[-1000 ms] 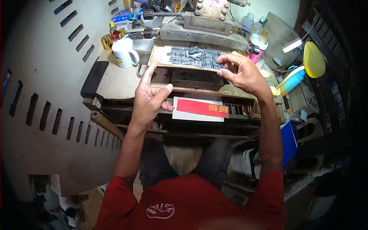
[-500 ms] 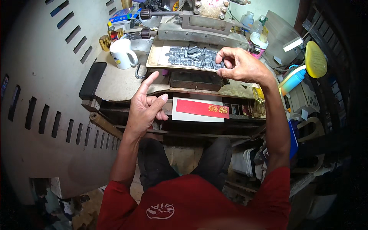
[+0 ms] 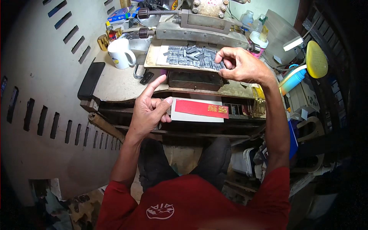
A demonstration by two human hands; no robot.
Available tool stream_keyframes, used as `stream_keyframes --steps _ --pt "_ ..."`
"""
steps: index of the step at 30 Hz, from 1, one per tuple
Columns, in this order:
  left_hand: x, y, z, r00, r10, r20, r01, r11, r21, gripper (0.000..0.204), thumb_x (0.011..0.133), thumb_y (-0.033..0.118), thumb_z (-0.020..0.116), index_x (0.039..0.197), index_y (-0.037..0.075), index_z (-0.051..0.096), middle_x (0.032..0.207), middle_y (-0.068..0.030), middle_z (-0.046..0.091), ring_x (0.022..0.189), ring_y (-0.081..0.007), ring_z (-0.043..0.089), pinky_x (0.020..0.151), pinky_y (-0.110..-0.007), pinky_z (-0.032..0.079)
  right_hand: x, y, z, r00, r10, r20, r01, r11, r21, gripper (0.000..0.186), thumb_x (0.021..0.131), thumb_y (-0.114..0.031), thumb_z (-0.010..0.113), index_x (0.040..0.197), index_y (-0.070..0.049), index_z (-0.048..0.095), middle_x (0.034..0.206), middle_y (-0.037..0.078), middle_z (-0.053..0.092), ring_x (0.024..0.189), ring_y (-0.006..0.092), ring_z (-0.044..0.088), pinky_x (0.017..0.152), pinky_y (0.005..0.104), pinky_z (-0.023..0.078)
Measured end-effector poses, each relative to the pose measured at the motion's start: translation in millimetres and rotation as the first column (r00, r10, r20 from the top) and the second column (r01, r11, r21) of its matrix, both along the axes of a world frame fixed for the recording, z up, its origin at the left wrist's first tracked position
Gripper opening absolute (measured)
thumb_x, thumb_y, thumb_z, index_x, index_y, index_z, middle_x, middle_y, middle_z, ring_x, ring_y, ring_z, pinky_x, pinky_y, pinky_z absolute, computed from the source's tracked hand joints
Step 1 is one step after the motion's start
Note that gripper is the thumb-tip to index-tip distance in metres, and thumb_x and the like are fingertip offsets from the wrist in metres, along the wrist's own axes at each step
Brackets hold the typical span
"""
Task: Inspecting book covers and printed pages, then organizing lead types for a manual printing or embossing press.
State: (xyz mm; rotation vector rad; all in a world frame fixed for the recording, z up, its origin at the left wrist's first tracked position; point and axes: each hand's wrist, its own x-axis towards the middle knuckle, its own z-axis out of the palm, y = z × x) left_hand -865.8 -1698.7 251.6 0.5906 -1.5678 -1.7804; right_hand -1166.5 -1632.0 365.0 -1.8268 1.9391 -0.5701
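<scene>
Small grey metal type pieces (image 3: 193, 56) lie in rows, with some loose on top, on a pale board (image 3: 152, 60). At the board's right end my right hand (image 3: 241, 66) is closed in a pinch, its thumb and index finger around the last pieces; whatever lies between the tips is too small to make out. My left hand (image 3: 150, 109) is lower and to the left, index finger stretched out and thumb apart, with the other fingers curled. Beside it, close to its thumb, a red paper strip (image 3: 195, 107) with gold marks rests on a white card (image 3: 184, 117).
Behind the board stands a metal machine (image 3: 203, 31) with dark knobs. A white mug (image 3: 120, 53), a metal hook (image 3: 137, 72) and a black flat case (image 3: 91, 80) are on the left. A blue bottle (image 3: 293, 81) and a yellow oval paddle (image 3: 316, 59) stand at right.
My left hand has shifted slightly right, toward the white card. A small dark object left of the board's underside now shows beside its index finger. My right hand stays almost still.
</scene>
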Motion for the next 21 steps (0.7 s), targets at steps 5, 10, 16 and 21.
stream_keyframes --steps 5,10,16,21 --pt "-1.4 2.8 -0.8 0.999 -0.030 0.017 0.030 1.000 -0.010 0.063 0.100 0.006 0.063 0.155 -0.001 0.034 0.060 0.0020 0.060 0.051 -0.0028 0.056 0.053 -0.021 0.051 0.7 -1.1 0.0 1.000 0.001 -0.007 -0.001 1.000 0.008 0.031 0.079 -0.016 0.074 0.104 -0.001 0.064 0.067 -0.002 0.048 0.062 0.0098 0.047 0.056 0.0298 0.040" --pt "-5.8 5.1 -0.4 0.998 -0.037 0.044 0.039 0.999 -0.033 0.062 0.100 0.006 0.063 0.155 0.000 0.035 0.060 0.0043 0.058 0.051 -0.0011 0.055 0.053 -0.019 0.052 1.2 -1.6 -0.6 1.000 0.023 0.005 -0.023 1.000 -0.013 0.031 0.077 -0.015 0.073 0.102 0.000 0.063 0.067 -0.001 0.048 0.061 0.0107 0.047 0.056 0.0301 0.040" --pt "-11.3 6.4 -3.4 0.995 -0.077 0.059 0.080 0.995 -0.057 0.062 0.101 0.008 0.063 0.155 0.000 0.035 0.059 0.0035 0.059 0.052 -0.0021 0.057 0.052 -0.019 0.049 2.3 -2.8 2.3 0.999 0.021 -0.042 -0.021 1.000 -0.007 0.030 0.075 -0.017 0.072 0.099 -0.001 0.063 0.066 -0.001 0.049 0.061 0.0118 0.047 0.056 0.0309 0.041" --pt "-11.0 5.3 -6.6 0.992 -0.079 0.100 0.084 0.995 -0.050 0.062 0.099 0.010 0.067 0.153 -0.004 0.038 0.056 0.0039 0.058 0.052 -0.0025 0.056 0.054 -0.023 0.052 2.0 -4.7 2.8 0.998 -0.005 -0.057 0.006 1.000 0.021 0.030 0.074 -0.016 0.072 0.098 -0.001 0.063 0.065 -0.001 0.049 0.060 0.0114 0.046 0.056 0.0308 0.040"
